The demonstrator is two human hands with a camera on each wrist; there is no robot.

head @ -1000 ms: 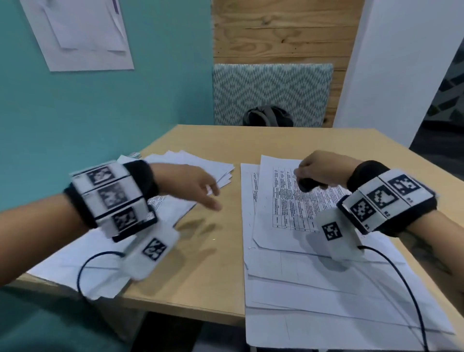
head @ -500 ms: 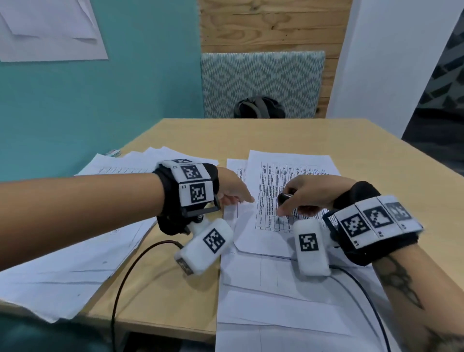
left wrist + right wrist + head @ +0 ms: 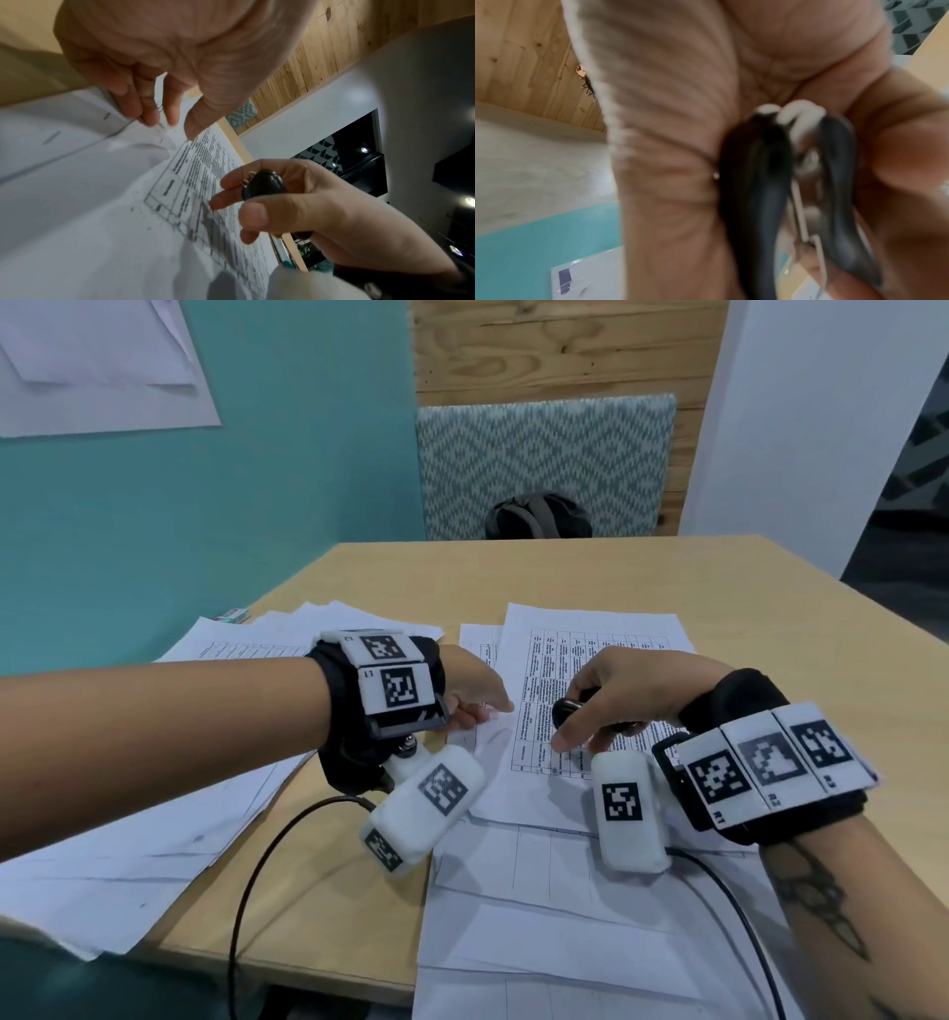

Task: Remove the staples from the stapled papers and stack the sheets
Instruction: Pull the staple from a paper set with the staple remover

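A printed sheet with a table [image 3: 590, 660] lies on top of a loose stack of white sheets [image 3: 565, 916] on the wooden table [image 3: 667, 577]. My left hand [image 3: 488, 708] reaches in from the left, and its fingertips [image 3: 154, 119] touch the sheet's [image 3: 192, 182] curled left corner, with the thumb held apart above it. My right hand [image 3: 570, 726] grips a black staple remover [image 3: 567, 708] just above the printed sheet. The remover shows as a black body in the left wrist view [image 3: 262, 184]. In the right wrist view its two black handles [image 3: 795, 182] show blurred. No staple can be made out.
A second spread of white sheets [image 3: 205, 762] covers the table's left side, with a small box [image 3: 233, 614] at its far edge. Black wrist cables [image 3: 257, 891] hang over the near edge. A patterned chair [image 3: 544, 464] with a dark backpack [image 3: 539, 516] stands beyond the table.
My left hand has swung right from above the left spread of papers to the printed sheet's left corner. The right hand with the remover has stayed over that sheet.
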